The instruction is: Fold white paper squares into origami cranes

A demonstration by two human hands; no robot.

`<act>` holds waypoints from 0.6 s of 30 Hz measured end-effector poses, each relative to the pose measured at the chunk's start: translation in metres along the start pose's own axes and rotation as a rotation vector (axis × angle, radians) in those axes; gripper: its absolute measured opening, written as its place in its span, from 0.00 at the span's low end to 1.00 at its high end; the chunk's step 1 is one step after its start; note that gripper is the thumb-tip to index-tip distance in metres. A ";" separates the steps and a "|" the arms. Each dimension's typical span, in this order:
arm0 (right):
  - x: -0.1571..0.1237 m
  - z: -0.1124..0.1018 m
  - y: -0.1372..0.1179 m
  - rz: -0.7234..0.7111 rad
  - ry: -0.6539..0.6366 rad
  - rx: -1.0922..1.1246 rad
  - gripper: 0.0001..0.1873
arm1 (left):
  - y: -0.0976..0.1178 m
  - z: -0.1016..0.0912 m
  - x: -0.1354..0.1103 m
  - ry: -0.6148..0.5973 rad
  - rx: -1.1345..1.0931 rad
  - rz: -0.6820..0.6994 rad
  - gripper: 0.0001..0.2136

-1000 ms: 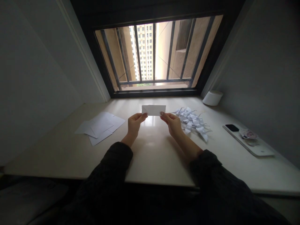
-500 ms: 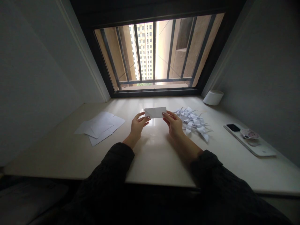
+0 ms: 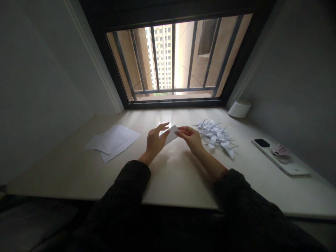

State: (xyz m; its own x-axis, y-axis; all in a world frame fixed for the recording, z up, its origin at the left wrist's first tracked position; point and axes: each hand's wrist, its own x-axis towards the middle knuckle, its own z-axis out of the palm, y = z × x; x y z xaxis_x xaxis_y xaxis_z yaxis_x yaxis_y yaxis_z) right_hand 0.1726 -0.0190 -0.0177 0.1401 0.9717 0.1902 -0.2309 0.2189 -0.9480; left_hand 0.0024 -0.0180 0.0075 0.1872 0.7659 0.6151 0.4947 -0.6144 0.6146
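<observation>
1. Our white paper slip (image 3: 170,135) tilts in the air above the tabletop (image 3: 178,175), flat, with no finished shape yet.
2. Our right hand (image 3: 191,137) closes on the slip's right end, pinching it.
3. Our left hand (image 3: 155,141) stands open at the slip's left end, fingers spread; we cannot tell whether it touches.
4. Right of the slip lies a heap of finished folded paper cranes (image 3: 215,138).
5. Left of the slip, loose white sheets (image 3: 111,140) remain unfolded.

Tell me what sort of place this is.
Looks like a home, likely a high-rise flat: a barred window faces a residential tower, above a polished desk holding a phone and paper cranes.
</observation>
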 end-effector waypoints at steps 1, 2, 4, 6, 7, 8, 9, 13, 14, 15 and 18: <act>0.000 0.000 -0.001 -0.003 -0.009 0.005 0.19 | -0.001 0.001 -0.001 -0.009 0.007 -0.032 0.13; 0.000 0.000 -0.001 -0.007 -0.011 0.009 0.19 | -0.002 0.002 -0.002 -0.009 0.009 -0.068 0.13; 0.000 0.000 -0.002 -0.015 -0.006 0.014 0.19 | -0.004 0.005 -0.004 0.006 -0.021 -0.131 0.12; 0.000 0.000 -0.003 -0.027 0.006 0.016 0.19 | -0.005 0.007 -0.005 0.020 -0.089 -0.168 0.12; 0.000 0.000 -0.003 -0.037 0.015 0.017 0.19 | -0.005 0.008 -0.005 0.024 -0.124 -0.177 0.12; 0.000 0.000 -0.003 -0.051 0.024 0.019 0.19 | -0.005 0.009 -0.004 0.030 -0.154 -0.184 0.12; 0.000 0.001 -0.003 -0.065 0.034 0.020 0.19 | -0.006 0.010 -0.004 0.035 -0.180 -0.193 0.12; -0.001 0.002 -0.003 -0.101 0.067 -0.010 0.19 | -0.008 0.012 -0.003 0.039 -0.260 -0.237 0.14; -0.001 0.003 -0.003 -0.104 0.076 -0.022 0.19 | -0.009 0.013 -0.003 0.036 -0.272 -0.244 0.14; -0.002 0.003 -0.003 -0.106 0.081 -0.036 0.19 | -0.009 0.013 -0.003 0.034 -0.280 -0.248 0.14; -0.002 0.003 -0.002 -0.108 0.090 -0.056 0.19 | -0.011 0.014 -0.004 0.039 -0.290 -0.257 0.14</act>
State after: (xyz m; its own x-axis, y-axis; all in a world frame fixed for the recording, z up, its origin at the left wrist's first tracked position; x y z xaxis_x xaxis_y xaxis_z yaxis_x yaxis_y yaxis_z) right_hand 0.1704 -0.0207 -0.0154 0.2472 0.9303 0.2709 -0.1556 0.3141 -0.9366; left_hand 0.0080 -0.0117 -0.0082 0.0533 0.8975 0.4378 0.2595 -0.4359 0.8618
